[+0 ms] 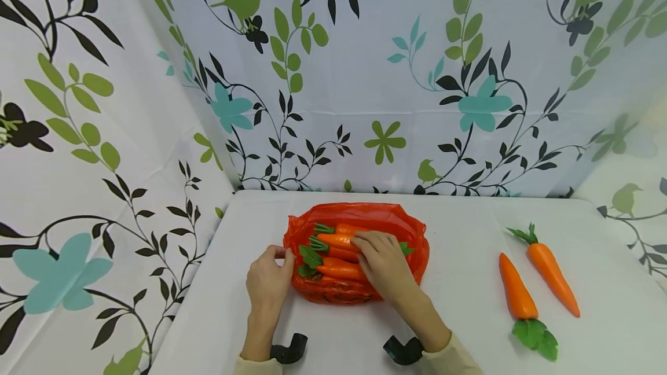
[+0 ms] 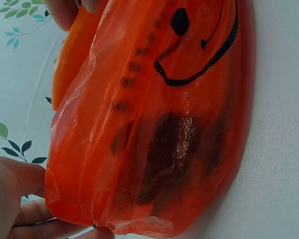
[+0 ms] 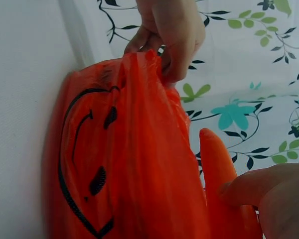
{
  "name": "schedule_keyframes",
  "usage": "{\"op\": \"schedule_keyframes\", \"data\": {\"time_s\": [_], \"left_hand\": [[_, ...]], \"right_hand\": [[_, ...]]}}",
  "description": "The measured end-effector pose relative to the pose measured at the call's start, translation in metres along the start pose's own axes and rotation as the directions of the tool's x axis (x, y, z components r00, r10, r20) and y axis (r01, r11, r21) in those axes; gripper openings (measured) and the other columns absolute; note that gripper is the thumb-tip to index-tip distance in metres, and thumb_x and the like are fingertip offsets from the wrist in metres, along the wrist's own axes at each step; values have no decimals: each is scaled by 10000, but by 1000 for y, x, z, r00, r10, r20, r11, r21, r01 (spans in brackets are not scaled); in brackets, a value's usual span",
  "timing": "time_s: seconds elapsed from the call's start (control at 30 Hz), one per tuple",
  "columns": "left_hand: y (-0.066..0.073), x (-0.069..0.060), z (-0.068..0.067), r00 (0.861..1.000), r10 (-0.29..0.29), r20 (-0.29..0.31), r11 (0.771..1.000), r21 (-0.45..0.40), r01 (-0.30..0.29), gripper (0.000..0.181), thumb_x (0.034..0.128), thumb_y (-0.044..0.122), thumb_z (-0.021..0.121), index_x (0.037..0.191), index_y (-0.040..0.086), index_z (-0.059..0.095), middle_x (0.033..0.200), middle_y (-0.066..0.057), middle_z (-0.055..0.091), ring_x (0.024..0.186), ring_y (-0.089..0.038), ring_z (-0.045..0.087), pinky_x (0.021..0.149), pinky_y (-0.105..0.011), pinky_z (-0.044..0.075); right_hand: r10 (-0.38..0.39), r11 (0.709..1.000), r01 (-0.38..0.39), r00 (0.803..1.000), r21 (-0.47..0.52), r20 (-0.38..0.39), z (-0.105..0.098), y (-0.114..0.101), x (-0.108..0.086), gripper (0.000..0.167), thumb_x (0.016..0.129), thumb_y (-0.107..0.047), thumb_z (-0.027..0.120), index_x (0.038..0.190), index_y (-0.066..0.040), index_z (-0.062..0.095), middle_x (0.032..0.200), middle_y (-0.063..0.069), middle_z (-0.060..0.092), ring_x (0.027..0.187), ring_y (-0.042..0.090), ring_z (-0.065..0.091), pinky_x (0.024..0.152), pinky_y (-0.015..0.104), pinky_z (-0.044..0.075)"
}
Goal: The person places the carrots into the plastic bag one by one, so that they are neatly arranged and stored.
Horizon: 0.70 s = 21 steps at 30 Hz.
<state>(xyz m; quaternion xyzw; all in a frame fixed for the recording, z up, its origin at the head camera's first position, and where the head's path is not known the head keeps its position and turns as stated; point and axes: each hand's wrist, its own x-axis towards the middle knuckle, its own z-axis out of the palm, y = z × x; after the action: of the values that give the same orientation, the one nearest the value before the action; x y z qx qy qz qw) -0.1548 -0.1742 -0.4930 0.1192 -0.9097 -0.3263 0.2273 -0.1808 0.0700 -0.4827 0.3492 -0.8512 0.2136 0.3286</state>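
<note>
A red plastic bag (image 1: 307, 213) lies spread on the table with several orange carrots (image 1: 339, 271) in its opening. My left hand (image 1: 268, 276) pinches the bag's left edge between thumb and fingers. In the right wrist view, that left hand (image 3: 172, 35) shows at the bag's rim. My right hand (image 1: 385, 262) reaches over the carrots and grips one of them; its thumb presses on this carrot (image 3: 217, 164) beside the bag. Part of the carrot is hidden under the hand. Black line markings show on the bag (image 2: 139, 164) in the left wrist view.
Two more carrots lie on the white table (image 1: 458, 259) to the right: one carrot (image 1: 516, 288) with leaves toward me, another carrot (image 1: 552, 276) with leaves pointing away. A patterned curtain (image 1: 339, 74) stands behind and along the sides. Black wrist camera mounts sit at both wrists.
</note>
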Motion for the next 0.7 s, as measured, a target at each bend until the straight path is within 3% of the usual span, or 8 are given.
{"op": "schedule_keyframes", "data": {"time_s": [0.27, 0.7], "left_hand": [[-1, 0, 1, 1000, 9, -6, 1000, 3, -9, 195, 917, 200, 656, 899, 21, 730, 800, -131, 757, 537, -163, 589, 479, -264, 432], [-2, 0, 2, 1000, 12, -8, 1000, -1, -12, 193, 913, 197, 660, 897, 18, 731, 794, -136, 757, 531, -166, 592, 466, -265, 430]], "right_hand": [[88, 996, -90, 991, 16, 105, 9, 3, -3, 410, 795, -70, 821, 1185, -69, 693, 1201, 81, 716, 1134, 251, 652, 962, 427, 521], [233, 969, -247, 929, 14, 287, 11, 6, -8, 367, 869, -147, 767, 1224, -119, 680, 1243, 50, 711, 1187, 253, 641, 1013, 459, 496]]}}
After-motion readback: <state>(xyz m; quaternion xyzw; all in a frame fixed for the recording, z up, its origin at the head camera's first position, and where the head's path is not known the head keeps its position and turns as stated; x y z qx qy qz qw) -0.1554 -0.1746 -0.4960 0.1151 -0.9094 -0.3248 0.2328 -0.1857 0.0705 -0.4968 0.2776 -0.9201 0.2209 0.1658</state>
